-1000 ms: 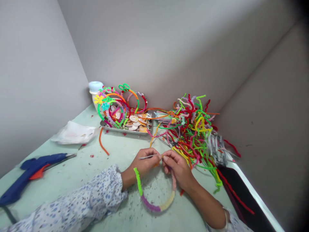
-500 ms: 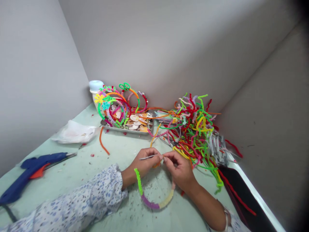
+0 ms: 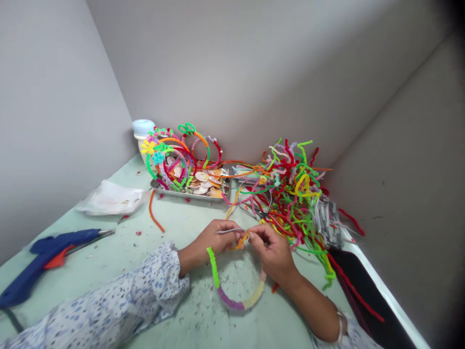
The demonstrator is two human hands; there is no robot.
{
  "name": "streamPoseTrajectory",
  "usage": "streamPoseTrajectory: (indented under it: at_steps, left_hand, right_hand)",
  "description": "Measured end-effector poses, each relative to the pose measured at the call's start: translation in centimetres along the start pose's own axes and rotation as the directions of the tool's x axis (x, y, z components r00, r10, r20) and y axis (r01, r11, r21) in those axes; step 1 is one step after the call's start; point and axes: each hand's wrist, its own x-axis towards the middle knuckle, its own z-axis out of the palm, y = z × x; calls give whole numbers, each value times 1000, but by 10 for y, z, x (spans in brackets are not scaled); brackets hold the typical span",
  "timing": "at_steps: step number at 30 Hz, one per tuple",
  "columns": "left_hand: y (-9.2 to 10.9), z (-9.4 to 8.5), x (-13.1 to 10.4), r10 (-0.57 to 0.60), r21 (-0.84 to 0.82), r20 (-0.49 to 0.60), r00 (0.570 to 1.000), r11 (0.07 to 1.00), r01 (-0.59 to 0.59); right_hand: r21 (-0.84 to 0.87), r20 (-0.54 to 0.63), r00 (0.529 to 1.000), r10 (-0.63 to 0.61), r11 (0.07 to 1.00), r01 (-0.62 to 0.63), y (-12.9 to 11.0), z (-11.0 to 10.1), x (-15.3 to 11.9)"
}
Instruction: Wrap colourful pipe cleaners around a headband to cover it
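A curved headband [image 3: 231, 303] hangs below my hands, wrapped in green, purple, cream and pink pipe cleaner. My right hand [image 3: 274, 249] covers part of the band and pinches with thumb and index finger. A thin bare grey end [image 3: 228, 231] runs leftward from those fingertips across my left hand [image 3: 214, 242]. An orange pipe cleaner [image 3: 238, 244] loops between the two hands, touching the grey end by the right fingertips. The left fingers are closed around the orange pipe cleaner and partly hidden.
A blue glue gun [image 3: 54, 254] lies at left, near a white plastic bag [image 3: 112, 198]. Finished headbands [image 3: 174, 155] stand on a metal tray [image 3: 189, 195] by a bottle [image 3: 143, 128]. Loose pipe cleaners [image 3: 298, 194] heap at right, with scissors [image 3: 261, 213] and grey bands [image 3: 327, 220].
The headband has shifted slightly right and its green end has risen. More of the orange pipe cleaner shows between my fingertips, and the grey end tilts differently.
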Motion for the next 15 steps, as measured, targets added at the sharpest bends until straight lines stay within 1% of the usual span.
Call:
streamPoseTrajectory:
  at_steps: [2, 4, 5, 6, 7, 9, 11, 12, 13, 14, 15]
  left_hand:
    - [4, -3, 0, 40, 57, 37, 999, 997, -42]
    - [6, -4, 2, 113, 124, 29, 993, 986, -116]
    - [6, -5, 2, 152, 154, -16, 988, 977, -148]
    - [6, -5, 3, 184, 174, -84, 979, 970, -168]
    - [6, -5, 3, 210, 184, -161, 964, 966, -179]
    - [5, -4, 3, 243, 197, -304, 921, 962, -189]
    - [6, -3, -1, 284, 250, -365, 887, 947, -200]
    - [7, -2, -3, 308, 297, -359, 881, 933, -205]
    - [8, -1, -5, 334, 349, -331, 883, 912, -214]
    - [9, 1, -8, 355, 399, -287, 890, 888, -226]
    - [9, 2, -10, 367, 447, -220, 904, 861, -241]
  right_hand:
    - [43, -7, 1000, 22, 999, -21, 2, 0, 0]
    - [79, -8, 999, 35, 996, -34, 3, 0, 1]
    - [100, -8, 999, 45, 994, -43, 3, 0, 1]
    - [126, -10, 998, 59, 990, -57, 2, 0, 1]
    - [158, -14, 997, 78, 985, -75, 1, -1, 2]
    - [235, -24, 991, 134, 964, -124, -1, -2, 3]
    - [323, -35, 979, 201, 929, -179, -3, -4, 6]
    - [371, -42, 972, 229, 907, -198, -4, -5, 8]
    - [421, -52, 966, 254, 883, -209, -4, -5, 10]
    - [473, -63, 960, 273, 855, -212, -4, -6, 11]
    - [521, -74, 954, 290, 827, -211, -3, -7, 13]
